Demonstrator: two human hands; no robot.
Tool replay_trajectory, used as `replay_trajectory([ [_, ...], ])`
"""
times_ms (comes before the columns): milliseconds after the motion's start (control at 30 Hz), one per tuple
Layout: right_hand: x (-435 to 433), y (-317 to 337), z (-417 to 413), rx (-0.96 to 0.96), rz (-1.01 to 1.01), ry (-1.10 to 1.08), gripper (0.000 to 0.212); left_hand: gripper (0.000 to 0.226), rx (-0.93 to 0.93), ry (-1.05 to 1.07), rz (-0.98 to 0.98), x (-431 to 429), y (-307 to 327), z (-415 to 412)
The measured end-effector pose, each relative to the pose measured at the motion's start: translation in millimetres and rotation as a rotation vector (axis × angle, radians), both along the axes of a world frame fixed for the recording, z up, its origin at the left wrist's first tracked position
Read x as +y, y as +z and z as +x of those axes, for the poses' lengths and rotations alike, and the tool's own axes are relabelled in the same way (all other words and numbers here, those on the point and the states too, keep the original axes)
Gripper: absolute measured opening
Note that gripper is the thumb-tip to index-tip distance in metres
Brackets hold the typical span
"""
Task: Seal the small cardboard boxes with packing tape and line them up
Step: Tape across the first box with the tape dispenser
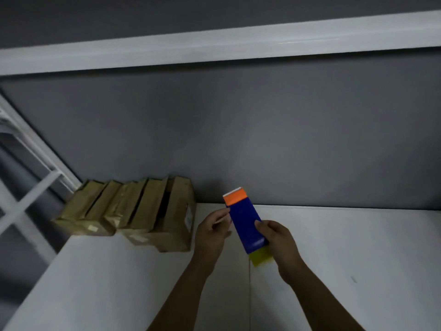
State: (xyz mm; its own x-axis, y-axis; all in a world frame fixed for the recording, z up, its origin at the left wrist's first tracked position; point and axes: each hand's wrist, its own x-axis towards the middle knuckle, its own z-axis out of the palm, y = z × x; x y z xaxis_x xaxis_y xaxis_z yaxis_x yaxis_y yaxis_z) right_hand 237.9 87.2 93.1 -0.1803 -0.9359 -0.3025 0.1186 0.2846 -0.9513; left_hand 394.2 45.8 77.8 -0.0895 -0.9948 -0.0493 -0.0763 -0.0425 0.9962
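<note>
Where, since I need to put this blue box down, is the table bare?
Bare white table lies right of the brown boxes, along the grey wall and out past the right hand holding the blue box. The near-left stretch in front of the boxes is bare too. The back-left corner is crowded.

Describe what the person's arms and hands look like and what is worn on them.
The left forearm and right forearm are bare to the frame edge: no sleeves in view. The left hand and right hand wear no gloves. No watch, bracelet or ring shows, though blur could hide something small.
</note>
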Motion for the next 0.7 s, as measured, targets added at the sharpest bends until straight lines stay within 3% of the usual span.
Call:
replay_trajectory([
  [100,-11,-3,19,0.04,-0.005,0.015,0.025,0.015,-0.27,0.149,-0.04,-23,-18,36],
  [233,-31,0,33,0.083,-0.009,0.054,0.03,0.047,-0.923,0.36,-0.039,-59,-45,80],
  [333,-46,2,41,0.093,-0.003,0.06,0.03,0.082,-1.176,0.341,-0.019,-70,-57,96],
  [433,-58,-1,47,0.068,0.002,0.053,0.027,0.098,-1.286,0.327,-0.023,-76,-64,102],
  [533,-67,-5,51,0.056,0.018,0.051,0.027,0.092,-1.292,0.326,-0.014,-79,-64,102],
  [700,-73,-9,53,0.046,0.041,0.026,0.033,0.107,-1.264,0.249,0.048,-77,-80,113],
])
